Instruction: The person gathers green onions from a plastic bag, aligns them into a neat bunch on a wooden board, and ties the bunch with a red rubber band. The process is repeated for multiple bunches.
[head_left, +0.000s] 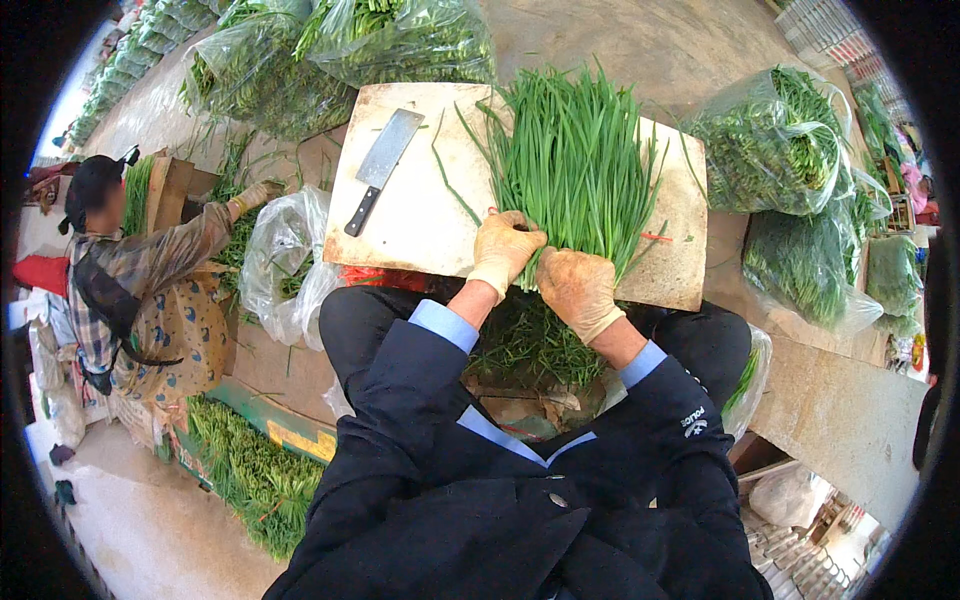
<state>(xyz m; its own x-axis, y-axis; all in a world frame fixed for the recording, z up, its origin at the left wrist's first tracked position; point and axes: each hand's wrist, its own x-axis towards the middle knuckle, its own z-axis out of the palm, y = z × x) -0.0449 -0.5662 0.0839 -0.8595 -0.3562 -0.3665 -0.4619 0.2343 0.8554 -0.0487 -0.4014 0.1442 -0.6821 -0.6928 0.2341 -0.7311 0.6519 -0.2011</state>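
A thick bundle of long green leaves, probably garlic chives (581, 161), lies on a stained white board (442, 240) across my knees. Its tips point away from me. My left hand (504, 247), in a soiled pale glove, is at the left of the stem ends, beside a bit of red tie. Gloved too, my right hand (579, 289) is closed over the stem ends. Both hands' fingertips are partly hidden. A cleaver (384, 165) with a black handle rests on the board's left part. A short red tie (656, 237) lies right of the bundle.
Clear plastic bags of greens (769, 142) stand right and at the upper left (274, 71). An open plastic bag (281, 255) is left of the board. A co-worker (142, 277) sits farther left, reaching over loose greens. Leaf trimmings (540, 345) lie below the board's near edge.
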